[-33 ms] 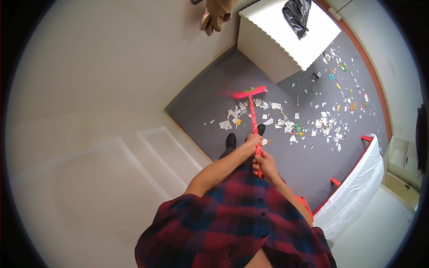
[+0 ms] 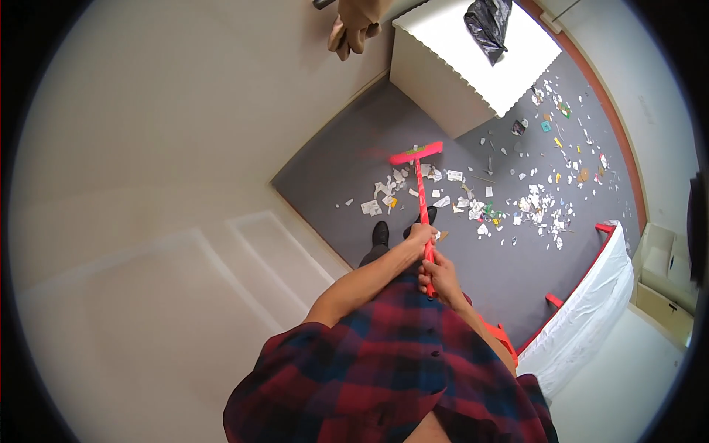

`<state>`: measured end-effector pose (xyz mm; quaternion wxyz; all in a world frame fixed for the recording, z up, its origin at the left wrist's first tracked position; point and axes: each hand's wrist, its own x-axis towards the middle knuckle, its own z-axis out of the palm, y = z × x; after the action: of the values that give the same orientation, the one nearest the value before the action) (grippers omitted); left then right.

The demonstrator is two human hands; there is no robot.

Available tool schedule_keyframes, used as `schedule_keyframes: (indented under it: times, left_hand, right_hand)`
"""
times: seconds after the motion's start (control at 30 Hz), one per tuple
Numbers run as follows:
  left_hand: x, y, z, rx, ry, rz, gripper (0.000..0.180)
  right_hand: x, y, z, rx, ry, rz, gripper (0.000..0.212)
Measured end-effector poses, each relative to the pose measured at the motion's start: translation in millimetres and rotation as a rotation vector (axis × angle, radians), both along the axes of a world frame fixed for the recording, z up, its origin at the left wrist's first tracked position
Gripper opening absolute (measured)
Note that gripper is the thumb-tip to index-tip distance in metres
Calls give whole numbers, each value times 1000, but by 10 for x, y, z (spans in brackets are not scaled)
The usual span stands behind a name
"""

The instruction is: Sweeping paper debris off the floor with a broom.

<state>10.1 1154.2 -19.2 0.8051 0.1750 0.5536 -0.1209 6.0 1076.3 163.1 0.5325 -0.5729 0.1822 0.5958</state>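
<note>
Head view: two hands hold a red broom over a messy grey floor.

By the wall at the floor's left edge the grey floor (image 2: pixel 347 177) is mostly bare. The left hand (image 2: pixel 421 236) is shut tight around the broom (image 2: pixel 421 193), higher up the stick. The right hand (image 2: pixel 441 277) is shut tight around the stick too, just below the left hand, near the end. The stick runs up the middle of the floor. The broom head is at the far end, close to the white box (image 2: pixel 473 70), but I cannot tell if it touches the floor. A black bag (image 2: pixel 487 22) lies on top of the box. Paper bits (image 2: pixel 532 203) lie all over the floor, from beside the stick to the floor's right edge. A white sheet (image 2: pixel 591 310) on a red frame stands at the right edge.
</note>
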Motion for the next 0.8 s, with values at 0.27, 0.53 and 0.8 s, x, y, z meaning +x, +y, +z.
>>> schedule_keyframes:
  times: [0.27,0.53,0.8]
  left_hand:
    - [-99,476,100,136,125,167,7]
    - [116,-457,-6,62,211,91,11]
    - [367,-574,525,87,86,-10,9]
  right_hand:
    - [273,126,-237,131,194,73,33]
    - [356,-505,-35,2,178,-47,25]
    - [391,-677,197,5,1,-78,39]
